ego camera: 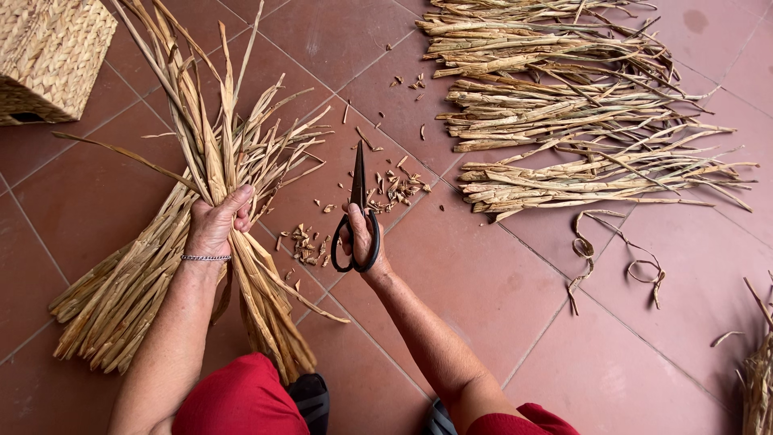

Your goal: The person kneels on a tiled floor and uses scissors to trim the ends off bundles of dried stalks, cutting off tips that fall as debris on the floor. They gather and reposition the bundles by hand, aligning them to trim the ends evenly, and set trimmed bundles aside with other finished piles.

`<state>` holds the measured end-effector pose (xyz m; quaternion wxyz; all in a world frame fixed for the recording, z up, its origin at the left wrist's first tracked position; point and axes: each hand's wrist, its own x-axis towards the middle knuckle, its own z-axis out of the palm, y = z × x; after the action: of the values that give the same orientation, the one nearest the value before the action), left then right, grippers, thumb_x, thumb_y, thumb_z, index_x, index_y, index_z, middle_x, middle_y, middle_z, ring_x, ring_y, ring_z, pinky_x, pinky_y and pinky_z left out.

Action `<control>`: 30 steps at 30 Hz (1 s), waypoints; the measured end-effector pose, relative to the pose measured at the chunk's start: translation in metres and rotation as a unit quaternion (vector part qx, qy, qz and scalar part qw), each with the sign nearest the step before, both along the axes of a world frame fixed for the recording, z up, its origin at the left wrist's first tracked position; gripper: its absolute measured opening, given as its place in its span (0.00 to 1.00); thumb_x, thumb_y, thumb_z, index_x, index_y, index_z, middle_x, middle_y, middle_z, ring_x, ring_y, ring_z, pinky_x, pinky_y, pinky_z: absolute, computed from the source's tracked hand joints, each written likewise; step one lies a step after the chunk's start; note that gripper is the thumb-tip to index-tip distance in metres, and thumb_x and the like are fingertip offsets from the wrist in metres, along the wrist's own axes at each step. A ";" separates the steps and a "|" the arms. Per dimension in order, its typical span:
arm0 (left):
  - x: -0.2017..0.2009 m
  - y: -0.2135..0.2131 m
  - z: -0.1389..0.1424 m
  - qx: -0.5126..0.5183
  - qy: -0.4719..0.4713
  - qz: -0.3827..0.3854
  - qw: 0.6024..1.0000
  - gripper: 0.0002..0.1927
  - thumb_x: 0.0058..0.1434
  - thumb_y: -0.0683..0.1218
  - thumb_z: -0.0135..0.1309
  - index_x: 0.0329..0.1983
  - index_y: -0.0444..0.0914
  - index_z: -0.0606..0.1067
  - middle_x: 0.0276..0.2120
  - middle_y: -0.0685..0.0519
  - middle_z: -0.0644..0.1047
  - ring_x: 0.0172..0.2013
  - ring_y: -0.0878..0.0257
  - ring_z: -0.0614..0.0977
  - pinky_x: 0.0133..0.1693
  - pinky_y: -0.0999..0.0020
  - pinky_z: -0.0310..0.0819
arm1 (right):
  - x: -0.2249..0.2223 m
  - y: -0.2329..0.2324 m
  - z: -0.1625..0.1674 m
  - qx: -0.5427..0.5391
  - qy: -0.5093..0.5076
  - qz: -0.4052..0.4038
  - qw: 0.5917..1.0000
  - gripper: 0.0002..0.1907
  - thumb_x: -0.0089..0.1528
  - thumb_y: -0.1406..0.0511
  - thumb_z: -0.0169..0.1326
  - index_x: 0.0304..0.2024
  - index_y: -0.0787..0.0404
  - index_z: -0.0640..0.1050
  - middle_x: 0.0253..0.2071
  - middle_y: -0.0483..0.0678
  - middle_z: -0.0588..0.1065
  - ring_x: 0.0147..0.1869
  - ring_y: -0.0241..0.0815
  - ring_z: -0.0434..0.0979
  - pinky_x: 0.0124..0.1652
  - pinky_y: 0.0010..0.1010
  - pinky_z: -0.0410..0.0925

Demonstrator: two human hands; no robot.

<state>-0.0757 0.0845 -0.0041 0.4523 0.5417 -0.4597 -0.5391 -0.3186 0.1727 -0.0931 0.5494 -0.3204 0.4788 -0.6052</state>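
Note:
My left hand (216,224) grips a thick bundle of dried straw-coloured reeds (161,266) around its middle, so the stalks fan out above and below the fist. A thin metal bracelet sits on that wrist. My right hand (366,242) holds black-handled scissors (357,189) by the loops, blades closed and pointing away from me over the tiled floor. The scissors are a short way right of the bundle and do not touch it.
Small cut reed scraps (386,189) litter the red floor tiles (483,282) near the scissors. Three flat piles of trimmed reeds (564,105) lie at the upper right. A woven basket (48,56) stands at the upper left. Curled strips (620,258) lie at right.

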 end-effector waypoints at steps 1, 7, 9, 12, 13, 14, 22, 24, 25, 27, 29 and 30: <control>0.000 -0.001 0.000 0.001 0.000 0.004 1.000 0.13 0.58 0.49 0.68 0.36 0.37 0.78 0.21 0.58 0.74 0.18 0.74 0.71 0.21 0.77 0.67 | -0.001 0.000 0.000 0.001 0.000 0.000 1.000 0.38 0.67 0.42 0.44 0.59 0.69 0.71 0.22 0.41 0.67 0.20 0.30 0.64 0.21 0.26 0.59; 0.003 -0.001 0.000 0.001 0.017 0.008 1.000 0.13 0.58 0.49 0.68 0.38 0.37 0.78 0.21 0.59 0.73 0.17 0.74 0.71 0.20 0.77 0.67 | -0.001 0.002 0.005 0.017 -0.004 0.001 1.000 0.38 0.67 0.42 0.45 0.59 0.69 0.72 0.22 0.41 0.66 0.20 0.30 0.64 0.21 0.26 0.59; 0.005 -0.001 -0.001 -0.007 0.017 0.003 1.000 0.14 0.59 0.49 0.68 0.38 0.37 0.77 0.21 0.58 0.73 0.18 0.75 0.71 0.20 0.77 0.67 | -0.001 0.003 0.007 0.008 -0.002 0.002 1.000 0.37 0.67 0.42 0.45 0.59 0.68 0.72 0.22 0.41 0.66 0.21 0.30 0.64 0.21 0.26 0.59; 0.007 -0.003 -0.004 -0.005 0.007 0.014 1.000 0.14 0.58 0.49 0.68 0.39 0.37 0.78 0.22 0.59 0.73 0.18 0.76 0.71 0.21 0.78 0.69 | -0.001 0.004 0.010 0.011 -0.008 0.005 1.000 0.36 0.67 0.43 0.46 0.58 0.68 0.73 0.22 0.41 0.66 0.20 0.31 0.64 0.20 0.26 0.58; 0.008 -0.004 -0.005 -0.006 0.007 0.014 1.000 0.15 0.57 0.49 0.69 0.40 0.37 0.78 0.23 0.59 0.74 0.18 0.75 0.71 0.21 0.78 0.69 | -0.001 0.004 0.010 0.010 -0.011 0.006 1.000 0.35 0.67 0.43 0.46 0.58 0.68 0.73 0.22 0.41 0.66 0.20 0.31 0.64 0.20 0.26 0.58; 0.009 -0.005 -0.006 -0.006 0.006 0.013 1.000 0.15 0.57 0.48 0.69 0.40 0.36 0.77 0.23 0.58 0.74 0.18 0.75 0.72 0.21 0.78 0.69 | -0.001 0.004 0.010 0.011 -0.015 0.006 1.000 0.35 0.67 0.44 0.47 0.58 0.68 0.73 0.22 0.41 0.66 0.20 0.31 0.64 0.21 0.26 0.58; 0.009 -0.006 -0.010 -0.021 0.017 0.017 0.999 0.21 0.51 0.42 0.70 0.46 0.37 0.74 0.34 0.52 0.81 0.21 0.78 0.75 0.22 0.82 0.71 | -0.001 0.004 0.010 0.014 -0.012 0.005 1.000 0.34 0.67 0.44 0.47 0.58 0.67 0.73 0.22 0.41 0.66 0.20 0.31 0.64 0.21 0.26 0.59; 0.009 -0.006 -0.009 -0.018 0.016 0.025 0.999 0.20 0.52 0.42 0.70 0.45 0.37 0.75 0.35 0.51 0.81 0.23 0.78 0.76 0.22 0.83 0.72 | -0.001 0.003 0.009 0.018 -0.014 0.004 1.000 0.34 0.67 0.45 0.48 0.58 0.68 0.73 0.22 0.41 0.66 0.20 0.31 0.64 0.21 0.26 0.59; 0.008 -0.006 -0.009 -0.019 0.013 0.024 0.999 0.19 0.53 0.42 0.70 0.45 0.36 0.75 0.35 0.52 0.81 0.22 0.78 0.76 0.22 0.82 0.72 | -0.002 0.003 0.008 0.020 -0.013 0.006 1.000 0.34 0.67 0.45 0.48 0.58 0.67 0.73 0.22 0.41 0.67 0.21 0.31 0.64 0.21 0.26 0.59; 0.009 -0.007 -0.009 -0.021 0.008 0.023 0.999 0.18 0.54 0.41 0.69 0.45 0.36 0.75 0.35 0.52 0.81 0.21 0.77 0.74 0.22 0.82 0.72 | -0.002 0.002 0.006 0.023 -0.013 0.009 1.000 0.33 0.67 0.45 0.48 0.58 0.67 0.73 0.23 0.41 0.67 0.21 0.30 0.65 0.21 0.26 0.59; 0.010 -0.008 -0.011 -0.023 0.009 0.023 0.999 0.18 0.54 0.41 0.69 0.45 0.36 0.75 0.34 0.52 0.80 0.21 0.77 0.74 0.22 0.83 0.72 | -0.001 0.001 0.004 0.024 -0.017 0.008 1.000 0.33 0.67 0.45 0.48 0.58 0.67 0.73 0.23 0.41 0.67 0.21 0.31 0.65 0.21 0.26 0.60; 0.011 -0.009 -0.012 -0.025 0.010 0.023 0.999 0.18 0.54 0.41 0.69 0.45 0.36 0.75 0.34 0.52 0.80 0.21 0.77 0.74 0.22 0.83 0.72 | -0.001 0.000 0.004 0.024 -0.019 0.007 1.000 0.33 0.67 0.45 0.49 0.58 0.66 0.73 0.23 0.41 0.67 0.21 0.31 0.65 0.21 0.26 0.60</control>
<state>-0.0647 0.0756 -0.0163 0.4824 0.5357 -0.4558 -0.5221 -0.3193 0.1730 -0.0895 0.5704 -0.2992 0.4803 -0.5954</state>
